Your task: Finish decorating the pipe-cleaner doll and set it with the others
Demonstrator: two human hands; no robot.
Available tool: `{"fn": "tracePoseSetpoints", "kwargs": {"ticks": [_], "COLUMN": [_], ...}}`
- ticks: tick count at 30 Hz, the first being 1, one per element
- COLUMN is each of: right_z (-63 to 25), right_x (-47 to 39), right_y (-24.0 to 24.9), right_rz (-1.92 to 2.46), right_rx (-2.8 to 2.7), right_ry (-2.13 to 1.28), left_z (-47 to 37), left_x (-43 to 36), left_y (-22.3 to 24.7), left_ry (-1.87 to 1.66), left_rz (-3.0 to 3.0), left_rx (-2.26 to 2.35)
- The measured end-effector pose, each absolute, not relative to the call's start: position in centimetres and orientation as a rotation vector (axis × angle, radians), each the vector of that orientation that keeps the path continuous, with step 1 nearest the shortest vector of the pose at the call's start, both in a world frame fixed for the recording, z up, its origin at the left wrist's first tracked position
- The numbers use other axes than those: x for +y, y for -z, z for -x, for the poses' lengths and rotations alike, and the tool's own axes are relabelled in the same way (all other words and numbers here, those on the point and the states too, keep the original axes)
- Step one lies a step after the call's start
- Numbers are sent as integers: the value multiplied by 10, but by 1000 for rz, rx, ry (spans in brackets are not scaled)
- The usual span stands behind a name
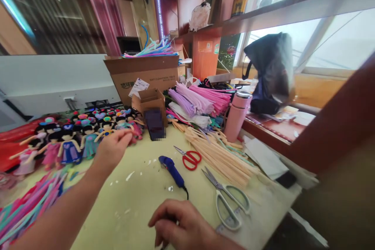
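Note:
My left hand (113, 146) reaches over the left side of the table, its fingers closed together at a small doll in pink (136, 129) at the right end of a group of pipe-cleaner dolls (70, 146). The fingers cover part of that doll. Low in the middle, my right hand (183, 222) hovers with its fingers curled downward; anything inside them is hidden. Beyond it lies a blue glue gun (172, 170) with a black cord. Red-handled scissors (191, 159) and larger white-handled scissors (227, 197) rest to its right.
Pipe cleaners lie bottom left (38, 207), with beige ones (218, 156) at right. A dark phone (154, 123) leans against a small carton (152, 99). A pink flask (237, 117) stands near the ledge. Behind is a large cardboard box (146, 68).

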State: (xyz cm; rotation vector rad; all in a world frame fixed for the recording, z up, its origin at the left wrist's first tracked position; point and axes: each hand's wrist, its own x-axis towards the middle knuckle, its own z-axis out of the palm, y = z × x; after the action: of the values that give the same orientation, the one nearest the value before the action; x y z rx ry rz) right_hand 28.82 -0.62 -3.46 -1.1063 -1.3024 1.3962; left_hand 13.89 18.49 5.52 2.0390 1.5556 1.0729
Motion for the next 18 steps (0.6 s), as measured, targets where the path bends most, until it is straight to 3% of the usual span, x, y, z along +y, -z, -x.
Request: {"fn": "tracePoseSetpoints", "kwargs": {"ticks": [5,9,13,18], "right_z": [-329,-392,-446,-475], "right_x": [-18,8,50,81], "right_y": [0,-10,-5,8], "right_rz": [1273,1808,2082,2336], "right_rx": [-1526,-1525,-1442,-1460], "right_ry": [-890,-231,-139,-260], "left_z": [-85,-50,-32,-28], "left_x": [98,69,69,74], "left_y": [-30,-21,-1,27], "left_ry": [-769,-861,-1039,-1007], "left_rz": [-1791,-1628,-1553,-1486], "left_rx": [1653,1724,1720,1618]}}
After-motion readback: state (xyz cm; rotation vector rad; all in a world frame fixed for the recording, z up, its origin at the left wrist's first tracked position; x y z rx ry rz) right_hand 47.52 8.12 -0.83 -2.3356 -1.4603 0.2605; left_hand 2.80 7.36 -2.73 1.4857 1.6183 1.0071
